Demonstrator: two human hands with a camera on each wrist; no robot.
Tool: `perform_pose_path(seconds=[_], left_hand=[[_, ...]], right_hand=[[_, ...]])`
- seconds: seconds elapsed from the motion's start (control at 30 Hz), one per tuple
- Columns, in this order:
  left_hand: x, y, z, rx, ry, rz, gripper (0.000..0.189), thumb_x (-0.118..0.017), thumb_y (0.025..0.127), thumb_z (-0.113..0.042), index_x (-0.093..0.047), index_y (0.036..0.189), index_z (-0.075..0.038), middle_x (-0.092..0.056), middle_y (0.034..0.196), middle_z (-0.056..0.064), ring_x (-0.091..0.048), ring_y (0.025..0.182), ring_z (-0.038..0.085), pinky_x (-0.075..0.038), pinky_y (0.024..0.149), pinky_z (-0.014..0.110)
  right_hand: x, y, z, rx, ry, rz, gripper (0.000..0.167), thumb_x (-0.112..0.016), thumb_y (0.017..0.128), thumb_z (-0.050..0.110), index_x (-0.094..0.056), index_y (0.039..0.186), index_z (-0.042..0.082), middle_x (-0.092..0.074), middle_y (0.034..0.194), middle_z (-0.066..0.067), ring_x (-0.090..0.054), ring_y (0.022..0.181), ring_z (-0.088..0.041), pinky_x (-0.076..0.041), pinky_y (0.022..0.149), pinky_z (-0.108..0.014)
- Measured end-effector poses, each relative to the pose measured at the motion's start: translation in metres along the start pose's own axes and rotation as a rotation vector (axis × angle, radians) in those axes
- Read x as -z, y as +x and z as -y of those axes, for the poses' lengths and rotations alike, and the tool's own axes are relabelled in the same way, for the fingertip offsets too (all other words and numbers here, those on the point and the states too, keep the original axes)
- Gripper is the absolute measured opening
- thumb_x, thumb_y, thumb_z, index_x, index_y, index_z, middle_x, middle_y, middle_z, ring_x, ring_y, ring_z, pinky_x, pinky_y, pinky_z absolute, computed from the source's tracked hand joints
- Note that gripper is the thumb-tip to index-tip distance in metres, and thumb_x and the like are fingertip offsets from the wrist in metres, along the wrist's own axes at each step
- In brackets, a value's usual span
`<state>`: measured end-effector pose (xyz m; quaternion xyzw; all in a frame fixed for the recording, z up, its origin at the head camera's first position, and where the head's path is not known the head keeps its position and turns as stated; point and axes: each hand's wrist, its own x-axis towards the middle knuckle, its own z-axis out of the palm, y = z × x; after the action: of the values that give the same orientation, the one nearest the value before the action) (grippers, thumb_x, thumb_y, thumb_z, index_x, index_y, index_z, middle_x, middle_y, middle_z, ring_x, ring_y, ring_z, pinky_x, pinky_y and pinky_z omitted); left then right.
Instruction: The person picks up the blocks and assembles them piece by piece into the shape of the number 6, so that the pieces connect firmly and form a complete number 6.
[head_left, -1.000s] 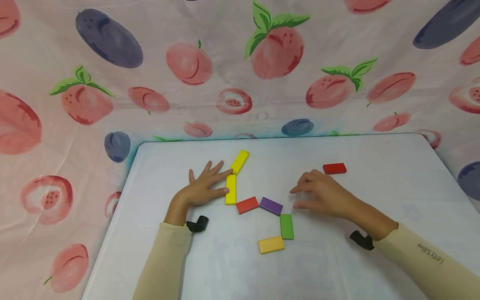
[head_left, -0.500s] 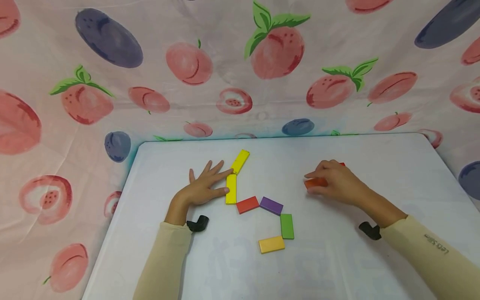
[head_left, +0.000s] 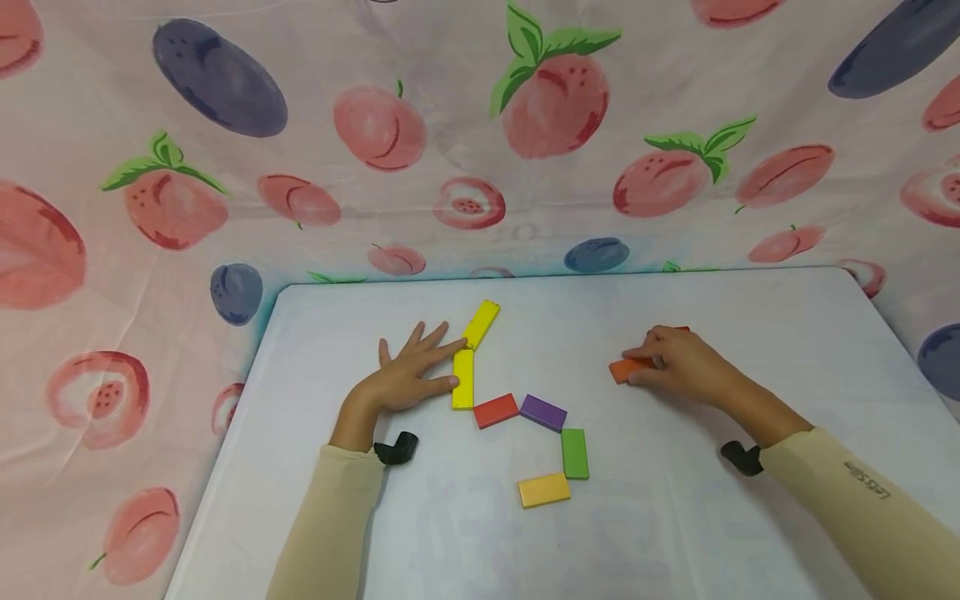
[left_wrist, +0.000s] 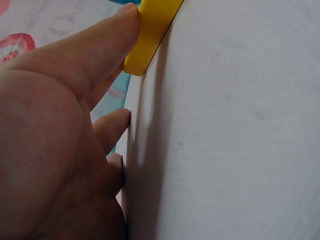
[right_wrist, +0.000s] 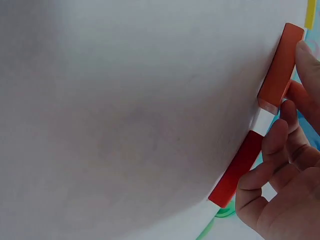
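My left hand (head_left: 401, 377) lies with spread fingers at the left side of two yellow blocks. Its thumb touches the lower yellow block (head_left: 465, 385), and the index fingertip meets the upper, slanted yellow block (head_left: 483, 320). Farther right, my right hand (head_left: 688, 368) pinches a flat orange block (head_left: 620, 371) between thumb and fingers; part of the block is hidden by them. In the right wrist view the orange block (right_wrist: 282, 67) appears close over the white surface, the thumb on its side. A dark red block (right_wrist: 237, 169) lies by the curled fingers, mostly hidden in the head view.
Joining the yellow blocks in a bent line are a red block (head_left: 496, 411), a purple block (head_left: 543, 412), a green block (head_left: 575, 454) and a yellow-orange block (head_left: 543, 490). The white table (head_left: 360, 312) ends at a fruit-print cloth (head_left: 300, 100) behind.
My right hand has moved up and right, and the orange block now shows in its fingers. They have shifted back along it, baring its left end. The left hand stays put.
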<state>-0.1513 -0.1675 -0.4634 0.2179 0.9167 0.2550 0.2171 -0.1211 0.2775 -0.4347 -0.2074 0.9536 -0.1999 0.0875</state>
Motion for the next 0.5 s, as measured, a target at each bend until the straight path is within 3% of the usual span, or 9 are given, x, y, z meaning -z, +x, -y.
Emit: perform_pose_path(seconds=[0.3,0.5], left_hand=[[0.0012,-0.0027,-0.0017,-0.001,0.001,0.001,0.066,-0.058,0.098,-0.056,-0.035,0.158,-0.043,-0.008,0.174,-0.006,0.011,0.161,0.030,0.024,0.111,0.074],[0.0011,-0.0026,-0.0008,-0.003,-0.001,0.000,0.066,-0.058,0.098,-0.057,-0.035,0.158,-0.043,-0.007,0.173,-0.007,0.011,0.161,0.029,0.024,0.111,0.074]], right_hand=[[-0.0030,0.0066,-0.0018,-0.097,0.033,0.025,0.038,-0.087,0.081,0.032,-0.080,0.113,0.011,-0.069,0.097,-0.002,-0.056,0.087,-0.019,-0.047,0.075,-0.033],[-0.0035,0.0085,0.0010,-0.141,0.059,0.038,0.029,-0.089,0.079,0.032,-0.080,0.098,0.012,-0.062,0.083,0.002,-0.051,0.079,-0.017,-0.040,0.068,-0.030]])
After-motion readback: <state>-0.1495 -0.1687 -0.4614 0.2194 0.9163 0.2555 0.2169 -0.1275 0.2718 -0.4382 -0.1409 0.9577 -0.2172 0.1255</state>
